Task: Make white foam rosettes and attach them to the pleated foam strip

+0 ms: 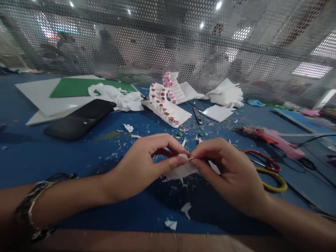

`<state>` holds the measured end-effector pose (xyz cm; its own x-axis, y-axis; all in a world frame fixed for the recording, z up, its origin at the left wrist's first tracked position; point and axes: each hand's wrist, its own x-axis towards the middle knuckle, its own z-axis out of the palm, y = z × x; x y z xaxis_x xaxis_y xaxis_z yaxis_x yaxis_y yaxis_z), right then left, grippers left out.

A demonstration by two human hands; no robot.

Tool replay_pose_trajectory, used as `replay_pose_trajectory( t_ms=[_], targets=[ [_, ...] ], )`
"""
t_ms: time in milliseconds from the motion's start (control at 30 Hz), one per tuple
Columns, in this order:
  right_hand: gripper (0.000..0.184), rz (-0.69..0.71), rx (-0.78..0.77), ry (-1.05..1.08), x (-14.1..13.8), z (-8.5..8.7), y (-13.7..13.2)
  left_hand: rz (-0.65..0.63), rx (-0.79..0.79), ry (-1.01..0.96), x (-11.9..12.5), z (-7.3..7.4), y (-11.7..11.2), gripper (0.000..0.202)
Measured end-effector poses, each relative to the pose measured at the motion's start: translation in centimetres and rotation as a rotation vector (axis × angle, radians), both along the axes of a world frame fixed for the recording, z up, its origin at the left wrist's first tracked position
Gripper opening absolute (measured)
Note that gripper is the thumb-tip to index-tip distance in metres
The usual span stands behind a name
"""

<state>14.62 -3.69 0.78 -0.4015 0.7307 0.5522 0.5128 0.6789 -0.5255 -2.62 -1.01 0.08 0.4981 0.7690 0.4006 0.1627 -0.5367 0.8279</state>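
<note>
A small piece of white paper (181,171) is pinched between both hands over the blue table (105,217). My left hand (147,157) grips its upper edge between thumb and fingertips. Right beside it, my right hand (228,168) pinches the same edge, fingertips almost touching the left ones. Part of the sheet is hidden behind the fingers. Scissors with a red and a yellow handle (278,182) lie next to my right hand, partly covered by it. Small white paper scraps (171,224) are strewn below and around the hands.
Pleated white paper strips with red and pink dots (164,103) stand beyond the hands, near a cutter knife (197,115). At left lie a black phone (81,119), crumpled white paper (118,98) and a green sheet (76,87). A pink glue gun (283,141) with its cable lies right.
</note>
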Motion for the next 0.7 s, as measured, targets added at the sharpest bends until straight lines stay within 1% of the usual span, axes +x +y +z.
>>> replay_pose_trajectory(
  t_ms=[133,200,267,367,467,700],
  targets=[
    [0.011,0.096,0.104,-0.151,0.2,0.6,0.1,-0.022,-0.236,-0.029,0.2,0.1,0.2,0.008],
    [0.011,0.106,0.132,-0.194,0.2,0.9,0.0,-0.048,-0.341,-0.039,0.2,0.2,0.4,0.01],
    [0.012,0.089,0.134,-0.215,0.2,1.2,-0.2,-0.088,-0.409,-0.055,0.1,0.1,0.6,0.011],
    [0.012,0.051,0.127,-0.227,0.1,1.3,-0.4,-0.138,-0.458,-0.069,0.0,0.0,0.8,0.011],
    [0.011,0.017,0.129,-0.237,0.1,1.2,-0.4,-0.151,-0.481,-0.056,-0.1,-0.1,0.9,0.01],
    [0.012,0.007,0.2,-0.346,0.6,0.9,-0.5,-0.167,-0.458,-0.012,-0.2,-0.1,1.0,0.011]
  ],
)
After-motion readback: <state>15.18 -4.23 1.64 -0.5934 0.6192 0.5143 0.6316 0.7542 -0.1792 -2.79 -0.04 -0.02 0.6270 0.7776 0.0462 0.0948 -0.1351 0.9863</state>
